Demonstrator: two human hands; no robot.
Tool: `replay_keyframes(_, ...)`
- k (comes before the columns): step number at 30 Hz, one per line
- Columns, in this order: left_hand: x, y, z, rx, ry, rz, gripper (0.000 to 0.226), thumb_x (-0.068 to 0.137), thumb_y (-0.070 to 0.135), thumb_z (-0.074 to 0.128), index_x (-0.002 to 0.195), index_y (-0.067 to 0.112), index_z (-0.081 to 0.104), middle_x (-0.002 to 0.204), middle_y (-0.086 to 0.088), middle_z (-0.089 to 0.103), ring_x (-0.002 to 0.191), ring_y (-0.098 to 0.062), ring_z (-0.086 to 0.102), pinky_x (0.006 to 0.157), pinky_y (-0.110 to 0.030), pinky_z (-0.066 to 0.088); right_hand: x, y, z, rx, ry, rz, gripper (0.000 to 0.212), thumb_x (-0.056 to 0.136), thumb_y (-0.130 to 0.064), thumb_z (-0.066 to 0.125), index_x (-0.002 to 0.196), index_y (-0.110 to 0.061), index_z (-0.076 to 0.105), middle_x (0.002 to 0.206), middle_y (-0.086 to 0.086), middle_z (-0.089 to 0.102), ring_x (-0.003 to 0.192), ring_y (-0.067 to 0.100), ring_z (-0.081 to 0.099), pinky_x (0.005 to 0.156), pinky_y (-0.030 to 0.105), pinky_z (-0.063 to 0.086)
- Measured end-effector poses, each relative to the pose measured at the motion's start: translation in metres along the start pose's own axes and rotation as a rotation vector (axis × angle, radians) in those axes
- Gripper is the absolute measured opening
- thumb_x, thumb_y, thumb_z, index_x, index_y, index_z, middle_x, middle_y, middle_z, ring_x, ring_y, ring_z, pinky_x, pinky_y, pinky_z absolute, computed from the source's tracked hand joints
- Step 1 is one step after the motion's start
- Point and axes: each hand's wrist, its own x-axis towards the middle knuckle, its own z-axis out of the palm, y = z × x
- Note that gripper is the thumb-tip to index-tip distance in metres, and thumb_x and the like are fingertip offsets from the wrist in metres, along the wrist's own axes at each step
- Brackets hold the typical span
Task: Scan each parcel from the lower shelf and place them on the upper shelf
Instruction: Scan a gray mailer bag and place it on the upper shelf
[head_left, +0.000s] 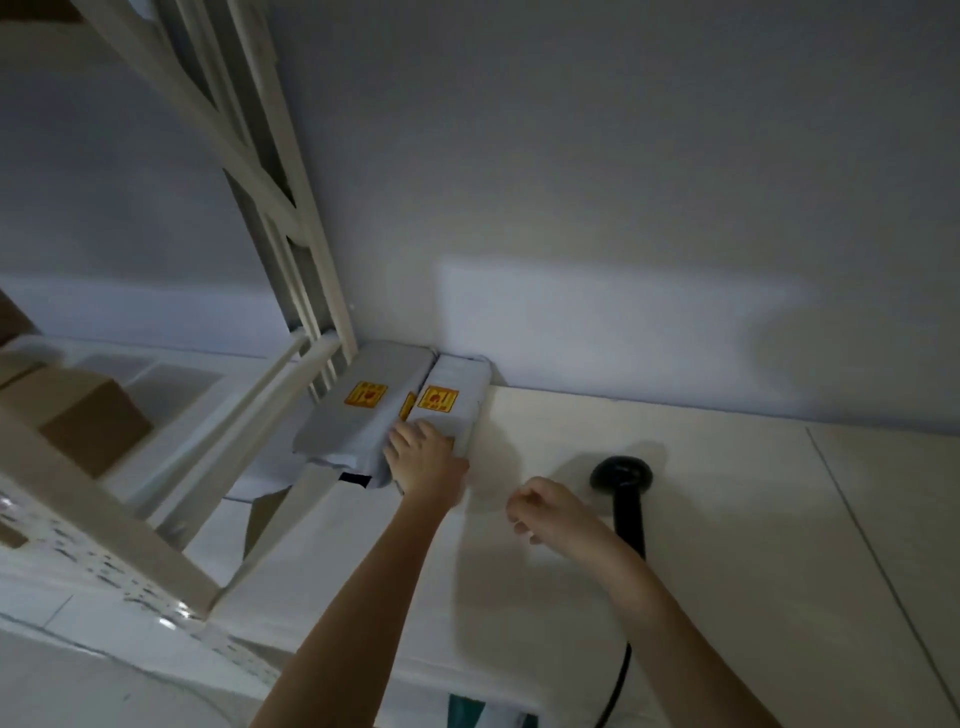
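Two grey parcels with yellow stickers lie side by side at the back left of the white upper shelf (675, 493), against the wall. The left parcel (348, 415) sits by the rack post; the right parcel (457, 384) is next to it. My left hand (423, 457) rests flat on the near ends of both, fingers spread over the gap between them. My right hand (550, 509) hovers above the shelf with fingers loosely curled, holding nothing. A black barcode scanner (623, 478) lies on the shelf just right of that hand, its cable trailing toward me.
A white metal rack post (291, 249) rises left of the parcels. Brown cardboard boxes (88, 415) sit on the neighbouring shelf at the left. A perforated white upright (130, 571) crosses the lower left. The grey wall (623, 182) backs the shelf.
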Motion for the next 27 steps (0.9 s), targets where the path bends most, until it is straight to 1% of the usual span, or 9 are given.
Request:
replay_keyframes(8,0.008,-0.013,-0.008,-0.130,-0.024,0.033,0.084,0.079,0.044,0.063,0.139,0.003,0.022,0.138,-0.025,0.034,0.126,-0.040,0.034,0.101,-0.049,0.034,0.005,-0.018,0.016,0.188,0.114,0.093,0.010,0.090,-0.018,0.048,0.083,-0.015,0.054,0.097,0.007,0.063,0.081,0.016,0.061,0.075,0.028,0.050)
replay_keyframes(12,0.004,-0.027,-0.029,-0.533,0.009,0.119,0.081,0.080,0.042,0.062,0.145,0.012,0.024,0.130,-0.024,0.046,0.118,-0.039,0.044,0.090,-0.041,0.039,0.005,-0.019,0.008,0.363,0.202,0.139,0.014,0.094,-0.016,0.047,0.099,-0.006,0.056,0.101,0.012,0.061,0.089,0.023,0.061,0.083,0.036,0.052)
replay_keyframes(14,-0.003,-0.035,-0.040,-1.048,-0.210,0.084,0.062,0.080,0.036,0.065,0.134,0.014,0.044,0.119,-0.018,0.057,0.100,-0.031,0.058,0.074,-0.030,0.045,0.006,-0.016,0.004,0.525,0.245,0.157,0.025,0.095,-0.017,0.048,0.114,-0.001,0.055,0.109,0.016,0.060,0.095,0.027,0.060,0.086,0.039,0.052)
replay_keyframes(16,-0.016,-0.042,-0.051,-1.580,-0.622,0.009,0.048,0.076,0.033,0.066,0.118,0.010,0.058,0.112,-0.018,0.063,0.089,-0.027,0.062,0.074,-0.030,0.051,0.008,-0.018,0.003,0.656,0.248,0.143,0.029,0.095,-0.023,0.050,0.118,-0.005,0.054,0.115,0.014,0.060,0.102,0.027,0.061,0.086,0.038,0.053)
replay_keyframes(19,-0.038,-0.044,-0.057,-1.930,-1.006,0.046,0.047,0.071,0.036,0.060,0.106,0.006,0.069,0.101,-0.015,0.068,0.089,-0.028,0.067,0.080,-0.035,0.056,0.011,-0.022,0.003,0.777,0.127,0.043,0.026,0.094,-0.036,0.050,0.107,-0.016,0.061,0.105,0.006,0.070,0.102,0.021,0.065,0.091,0.038,0.051)
replay_keyframes(21,-0.051,-0.041,-0.052,-1.987,-1.076,0.134,0.051,0.065,0.038,0.071,0.106,0.008,0.072,0.102,-0.015,0.071,0.089,-0.026,0.070,0.075,-0.036,0.058,0.009,-0.026,0.003,0.874,0.055,-0.046,0.029,0.091,-0.038,0.051,0.106,-0.018,0.065,0.100,0.003,0.074,0.100,0.021,0.066,0.092,0.039,0.051)
replay_keyframes(23,-0.054,-0.039,-0.043,-1.953,-1.075,0.150,0.066,0.065,0.041,0.076,0.122,0.010,0.063,0.116,-0.015,0.066,0.103,-0.027,0.065,0.089,-0.042,0.054,0.008,-0.029,0.000,0.911,0.041,-0.126,0.036,0.087,-0.036,0.057,0.114,-0.014,0.066,0.113,0.009,0.071,0.109,0.026,0.064,0.098,0.043,0.048)
replay_keyframes(25,-0.053,-0.038,-0.039,-1.848,-1.012,0.125,0.067,0.074,0.045,0.069,0.131,0.013,0.055,0.125,-0.013,0.062,0.114,-0.029,0.056,0.106,-0.049,0.036,0.004,-0.030,-0.004,0.896,0.064,-0.154,0.044,0.083,-0.033,0.063,0.119,-0.008,0.063,0.119,0.013,0.068,0.113,0.030,0.062,0.100,0.046,0.047)
replay_keyframes(27,-0.050,-0.036,-0.044,-1.673,-0.949,0.108,0.052,0.085,0.045,0.054,0.129,0.016,0.057,0.125,-0.011,0.062,0.116,-0.027,0.055,0.106,-0.047,0.035,0.002,-0.027,-0.010,0.842,0.101,-0.149,0.044,0.081,-0.030,0.066,0.118,-0.007,0.064,0.115,0.011,0.070,0.109,0.028,0.065,0.097,0.045,0.050)
